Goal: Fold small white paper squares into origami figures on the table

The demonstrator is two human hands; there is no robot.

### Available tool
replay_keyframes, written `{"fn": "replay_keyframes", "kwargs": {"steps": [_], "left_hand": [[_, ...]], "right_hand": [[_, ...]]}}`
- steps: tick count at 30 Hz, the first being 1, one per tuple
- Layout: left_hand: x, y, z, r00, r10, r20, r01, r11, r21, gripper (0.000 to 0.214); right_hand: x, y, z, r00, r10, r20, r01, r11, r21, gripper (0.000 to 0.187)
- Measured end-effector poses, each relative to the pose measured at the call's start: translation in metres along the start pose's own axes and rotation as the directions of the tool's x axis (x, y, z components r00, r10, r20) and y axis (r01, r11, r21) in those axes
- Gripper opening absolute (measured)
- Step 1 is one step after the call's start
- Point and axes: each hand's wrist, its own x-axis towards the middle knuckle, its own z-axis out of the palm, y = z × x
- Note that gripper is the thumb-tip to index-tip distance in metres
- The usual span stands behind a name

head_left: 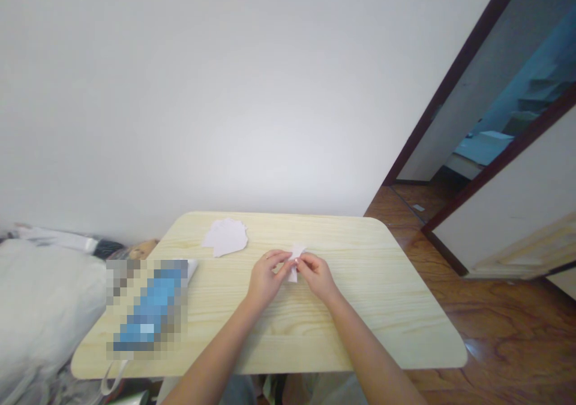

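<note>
My left hand and my right hand meet above the middle of a light wooden table. Between their fingertips they pinch a small piece of white paper, which sticks out above and below my fingers. Its exact shape is partly hidden by them. Farther up the table, left of my hands, lies a larger sheet of crumpled or folded white paper, touching neither hand.
A pixelated blue and white packet lies at the table's left end. A pale cushion or bedding bulges beyond that edge. A white wall stands behind the table, a wooden floor spreads right, and a doorway opens at the upper right.
</note>
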Motion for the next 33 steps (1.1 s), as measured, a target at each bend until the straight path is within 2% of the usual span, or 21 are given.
{"fn": "replay_keyframes", "kwargs": {"steps": [3,6,14,16,19,21,23,25,28,33], "left_hand": [[0.002,-0.001,0.001,0.997,-0.071,0.030,0.073,0.995,-0.069,0.021],[0.003,-0.005,0.002,0.989,-0.132,0.065,0.141,0.978,-0.156,0.022],[0.002,-0.015,0.001,0.984,-0.145,0.104,0.167,0.954,-0.251,0.017],[0.002,-0.016,0.001,0.986,-0.131,0.100,0.152,0.959,-0.240,0.016],[0.000,-0.017,0.000,0.989,-0.128,0.080,0.142,0.968,-0.209,0.016],[-0.001,-0.017,-0.001,0.988,-0.134,0.071,0.146,0.969,-0.200,0.017],[-0.002,-0.017,-0.002,0.988,-0.134,0.076,0.147,0.969,-0.198,0.018],[-0.002,-0.017,-0.003,0.988,-0.126,0.087,0.141,0.970,-0.196,0.018],[-0.003,-0.017,-0.004,0.988,-0.109,0.107,0.127,0.974,-0.187,0.018],[-0.003,-0.018,-0.004,0.982,-0.123,0.143,0.149,0.970,-0.194,0.018]], "right_hand": [[0.000,-0.003,-0.004,0.994,-0.112,0.006,0.111,0.981,-0.157,0.018],[-0.001,-0.006,-0.007,0.983,-0.176,0.048,0.183,0.952,-0.246,0.019],[-0.005,-0.010,-0.004,0.971,-0.179,0.156,0.230,0.877,-0.422,0.022],[-0.007,-0.012,-0.004,0.970,-0.179,0.165,0.234,0.869,-0.435,0.021],[-0.007,-0.018,-0.010,0.976,-0.194,0.102,0.219,0.874,-0.435,0.018],[-0.003,-0.024,-0.015,0.971,-0.238,0.035,0.227,0.859,-0.460,0.017],[0.003,-0.031,-0.021,0.955,-0.297,0.021,0.268,0.826,-0.497,0.024],[0.011,-0.037,-0.025,0.930,-0.355,0.091,0.352,0.795,-0.493,0.025],[0.022,-0.042,-0.027,0.911,-0.353,0.212,0.412,0.797,-0.442,0.016],[0.028,-0.037,-0.024,0.933,-0.260,0.248,0.337,0.872,-0.354,0.008]]}}
